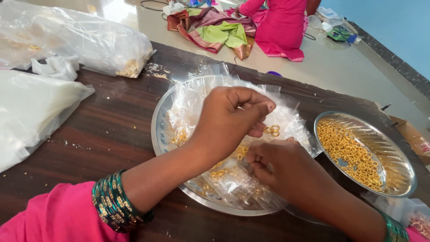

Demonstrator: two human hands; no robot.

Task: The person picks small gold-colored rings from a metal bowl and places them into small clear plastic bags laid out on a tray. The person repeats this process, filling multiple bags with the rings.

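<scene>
My left hand (230,117) hovers over a round steel plate (157,130) lined with clear plastic sheets (197,96). Its fingers are pinched together, and what they hold is too small to see. My right hand (280,166) rests on the plastic at the plate's near right, fingers curled onto the sheet. Small yellow rings (271,130) lie scattered on the plastic between and under both hands. Green and gold bangles (112,201) sit on my left wrist.
A second steel plate (396,154) at the right holds a heap of yellow rings (351,152). Clear plastic bags (89,42) and white bags (31,107) fill the dark wooden table's left side. A person in pink (280,27) sits on the floor beyond, beside folded fabric (215,29).
</scene>
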